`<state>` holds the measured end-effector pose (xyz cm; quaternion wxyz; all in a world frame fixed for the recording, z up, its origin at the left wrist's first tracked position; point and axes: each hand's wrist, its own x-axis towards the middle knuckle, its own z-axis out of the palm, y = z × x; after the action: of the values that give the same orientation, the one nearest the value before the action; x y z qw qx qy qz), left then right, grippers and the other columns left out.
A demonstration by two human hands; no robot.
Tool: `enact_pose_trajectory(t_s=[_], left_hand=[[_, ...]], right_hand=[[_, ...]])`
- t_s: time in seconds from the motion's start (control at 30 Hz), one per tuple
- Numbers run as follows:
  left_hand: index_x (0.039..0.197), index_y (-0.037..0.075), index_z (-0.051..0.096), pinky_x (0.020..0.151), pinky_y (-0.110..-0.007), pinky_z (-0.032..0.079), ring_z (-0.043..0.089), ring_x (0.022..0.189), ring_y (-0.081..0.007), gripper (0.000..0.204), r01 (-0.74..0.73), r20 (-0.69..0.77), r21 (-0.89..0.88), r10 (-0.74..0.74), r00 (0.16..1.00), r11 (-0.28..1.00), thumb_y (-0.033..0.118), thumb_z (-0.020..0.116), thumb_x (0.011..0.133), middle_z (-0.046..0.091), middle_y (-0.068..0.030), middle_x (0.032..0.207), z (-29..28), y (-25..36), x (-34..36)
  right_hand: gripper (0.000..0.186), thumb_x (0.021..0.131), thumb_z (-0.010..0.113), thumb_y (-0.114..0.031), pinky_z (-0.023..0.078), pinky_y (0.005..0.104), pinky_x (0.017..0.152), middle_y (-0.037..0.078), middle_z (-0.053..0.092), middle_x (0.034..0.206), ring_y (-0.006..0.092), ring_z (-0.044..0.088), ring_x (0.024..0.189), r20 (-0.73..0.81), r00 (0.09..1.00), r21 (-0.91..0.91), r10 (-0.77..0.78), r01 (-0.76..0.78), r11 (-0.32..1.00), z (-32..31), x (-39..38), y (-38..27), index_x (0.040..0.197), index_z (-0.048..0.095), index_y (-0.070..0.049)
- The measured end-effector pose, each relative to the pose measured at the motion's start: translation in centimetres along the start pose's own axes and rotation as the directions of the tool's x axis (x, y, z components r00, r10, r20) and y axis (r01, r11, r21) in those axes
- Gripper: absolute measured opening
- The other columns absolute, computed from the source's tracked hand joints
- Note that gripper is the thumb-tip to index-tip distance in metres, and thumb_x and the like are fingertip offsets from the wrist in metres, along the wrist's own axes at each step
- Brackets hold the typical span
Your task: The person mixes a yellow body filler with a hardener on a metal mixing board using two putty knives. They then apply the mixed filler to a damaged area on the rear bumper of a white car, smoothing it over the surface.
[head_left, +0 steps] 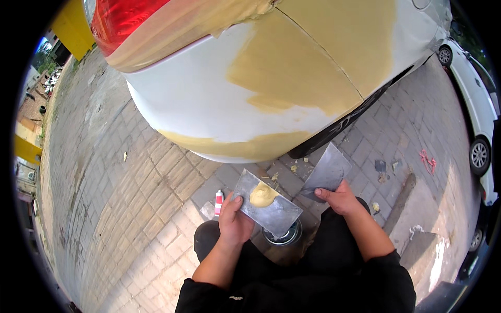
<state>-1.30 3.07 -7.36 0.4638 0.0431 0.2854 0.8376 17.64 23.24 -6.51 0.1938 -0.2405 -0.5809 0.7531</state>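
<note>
My left hand [235, 220] grips a grey metal plate [275, 216] by its left edge, thumb on top. A mound of yellowish body filler [263, 195] sits on that plate. In my right hand [340, 198] is a thin grey putty spreader [330, 169], tilted up to the right and apart from the plate. Below the plate, partly hidden by it, an open round can [284, 233] stands between my knees. Ahead is a white car's rear corner [193, 99], with tan filler [292, 62] spread over its panel and bumper.
A red-and-white tube [218, 202] stands on the paving by my left hand. The red tail light [128, 23] is at upper left. Filler scraps and red string [428, 161] lie on the bricks. At right are a concrete slab [417, 208] and another white car [477, 104].
</note>
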Motion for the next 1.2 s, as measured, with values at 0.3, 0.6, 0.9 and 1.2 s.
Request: enact_pose_trajectory(t_s=[0.3,0.6,0.9,1.2], left_hand=[[0.127,-0.005,0.047,0.103,-0.044,0.041,0.056,0.117,-0.0299,0.042,-0.037,0.07,0.029,0.035,0.997,0.999,0.023,0.046,0.096,0.058,-0.0185,0.126,0.9,-0.2,0.3],[0.128,-0.005,0.045,0.105,-0.041,0.038,0.051,0.123,-0.0277,0.037,-0.231,0.049,0.26,0.226,0.973,0.937,0.018,0.039,0.101,0.055,-0.0173,0.13,0.5,-0.6,-0.2],[0.119,-0.004,0.05,0.085,-0.027,0.042,0.055,0.095,-0.0129,0.029,-0.264,0.012,0.548,0.308,0.951,0.794,0.017,0.04,0.101,0.059,-0.0077,0.108,-0.8,0.2,-1.4],[0.108,-0.003,0.053,0.066,-0.022,0.037,0.045,0.074,-0.0066,0.025,-0.342,0.062,0.618,0.39,0.919,0.708,0.018,0.04,0.102,0.056,-0.0016,0.087,0.6,1.4,-1.9]], right_hand=[[0.02,0.094,0.06,-0.012,0.043,0.0261,0.081,0.001,0.061,0.103,0.0097,0.054,0.089,-0.296,0.953,0.178,-0.066,0.123,0.976,1.1,0.2,-1.5,0.112,0.057,-0.003],[0.032,0.074,0.063,0.007,0.048,0.0378,0.082,0.014,0.061,0.106,0.0294,0.062,0.092,0.335,0.694,-0.659,-0.637,0.656,0.368,5.5,0.8,-5.7,0.104,0.055,-0.002],[0.029,0.072,0.063,-0.01,0.051,0.0368,0.075,0.01,0.064,0.103,0.0263,0.063,0.092,0.58,0.618,-0.7,-0.531,0.711,0.063,9.9,1.6,-5.0,0.1,0.066,-0.005],[0.031,0.073,0.061,-0.008,0.051,0.0368,0.078,0.009,0.064,0.102,0.0263,0.062,0.094,0.548,0.666,-0.714,-0.507,0.687,0.131,12.3,2.3,-3.7,0.102,0.066,-0.001]])
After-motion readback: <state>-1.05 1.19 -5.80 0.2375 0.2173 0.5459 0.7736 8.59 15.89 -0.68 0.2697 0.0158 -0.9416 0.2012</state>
